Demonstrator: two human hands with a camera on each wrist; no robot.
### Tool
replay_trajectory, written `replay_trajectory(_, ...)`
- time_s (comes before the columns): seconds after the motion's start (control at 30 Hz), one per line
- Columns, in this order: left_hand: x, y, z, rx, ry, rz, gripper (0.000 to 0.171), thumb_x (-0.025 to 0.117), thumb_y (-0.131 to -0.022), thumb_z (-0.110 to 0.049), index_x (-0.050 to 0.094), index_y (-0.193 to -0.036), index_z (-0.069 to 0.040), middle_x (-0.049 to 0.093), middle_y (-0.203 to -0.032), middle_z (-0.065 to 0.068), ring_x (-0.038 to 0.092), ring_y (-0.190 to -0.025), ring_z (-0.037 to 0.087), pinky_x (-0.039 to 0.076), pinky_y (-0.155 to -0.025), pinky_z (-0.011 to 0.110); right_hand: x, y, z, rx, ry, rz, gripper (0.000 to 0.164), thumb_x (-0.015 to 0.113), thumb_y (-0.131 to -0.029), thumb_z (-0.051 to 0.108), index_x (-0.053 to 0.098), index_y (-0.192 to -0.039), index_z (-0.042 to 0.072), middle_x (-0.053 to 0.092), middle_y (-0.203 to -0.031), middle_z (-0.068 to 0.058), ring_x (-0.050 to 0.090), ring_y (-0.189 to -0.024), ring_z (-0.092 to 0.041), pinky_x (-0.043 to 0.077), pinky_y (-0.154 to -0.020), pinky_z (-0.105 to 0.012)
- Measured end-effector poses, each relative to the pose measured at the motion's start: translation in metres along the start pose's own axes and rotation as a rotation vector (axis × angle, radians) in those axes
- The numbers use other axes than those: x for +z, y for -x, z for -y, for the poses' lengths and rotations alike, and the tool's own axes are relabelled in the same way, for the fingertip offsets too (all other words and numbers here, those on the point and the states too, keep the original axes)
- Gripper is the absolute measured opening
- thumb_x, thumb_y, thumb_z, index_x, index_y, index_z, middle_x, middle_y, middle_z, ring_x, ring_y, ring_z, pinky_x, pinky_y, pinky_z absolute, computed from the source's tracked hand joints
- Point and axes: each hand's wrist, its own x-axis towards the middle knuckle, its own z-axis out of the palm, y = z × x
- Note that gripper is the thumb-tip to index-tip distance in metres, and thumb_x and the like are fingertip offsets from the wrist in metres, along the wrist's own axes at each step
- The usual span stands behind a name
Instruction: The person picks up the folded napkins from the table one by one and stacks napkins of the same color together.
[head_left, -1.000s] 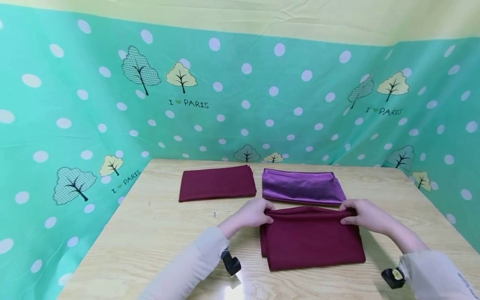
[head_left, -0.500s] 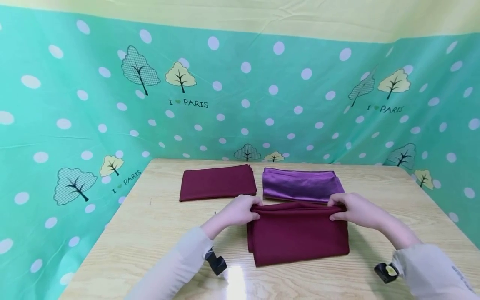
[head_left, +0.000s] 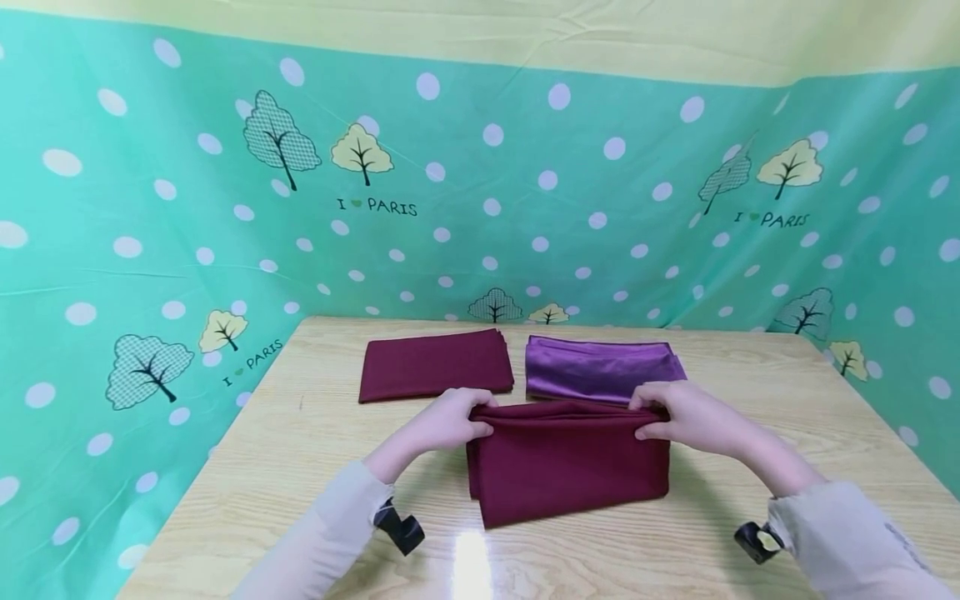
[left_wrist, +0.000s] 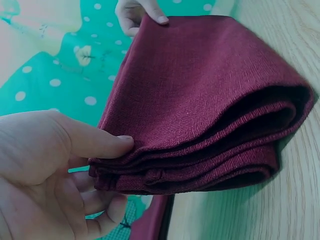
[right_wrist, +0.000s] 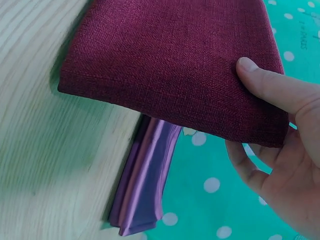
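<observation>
Grip, two: left hand [head_left: 448,419] and right hand [head_left: 696,419], each pinched closed on an upper corner of the held maroon cloth [head_left: 573,467], midway across a wood-grain surface [head_left: 337,446] backed by dotted green curtain [head_left: 517,208]. Surface runs past both flanks to its side edges. Folded cloths, three: this, far maroon cloth [head_left: 435,365] and purple cloth [head_left: 592,367], both behind.

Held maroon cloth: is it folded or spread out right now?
Folded: the left wrist view shows stacked layers at one end of the held maroon cloth, whose upper edge the left hand and right hand pinch.
</observation>
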Motion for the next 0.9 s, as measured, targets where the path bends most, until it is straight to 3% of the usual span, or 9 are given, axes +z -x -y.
replay_trajectory(0.3, -0.011, 0.014, 0.01, -0.04, 0.034, -0.053, 0.015, 0.065, -0.081, -0.012, 0.062, -0.095, -0.015, 0.062, -0.09, -0.003, 0.049, -0.073, 0.011, 0.041, -0.068, 0.026, -0.001, -0.013, 0.013, -0.071, 0.054, 0.024, 0.018, 0.069, -0.079, 0.018, 0.066, -0.095, 0.01, 0.06, -0.089, 0.005, 0.057, -0.081, -0.01, 0.047, -0.066, -0.025)
replay_trajectory(0.5, -0.02, 0.025, 0.016, -0.065, 0.056, -0.066, 0.016, 0.065, -0.08, -0.011, 0.062, -0.096, -0.014, 0.062, -0.086, -0.001, 0.044, -0.06, 0.01, 0.039, -0.06, 0.025, 0.001, -0.022, 0.022, -0.104, 0.078, 0.048, 0.019, 0.068, -0.08, 0.017, 0.066, -0.097, 0.008, 0.06, -0.089, 0.004, 0.058, -0.081, -0.01, 0.048, -0.067, -0.026)
replay_trajectory(0.9, -0.033, 0.042, 0.032, -0.105, 0.054, -0.112, 0.017, 0.065, -0.08, -0.012, 0.061, -0.095, -0.018, 0.059, -0.084, -0.002, 0.037, -0.053, 0.009, 0.037, -0.053, 0.024, 0.005, -0.039, 0.038, -0.167, 0.103, 0.059, 0.019, 0.065, -0.083, 0.014, 0.066, -0.1, 0.008, 0.059, -0.09, 0.004, 0.058, -0.082, -0.01, 0.048, -0.07, -0.027)
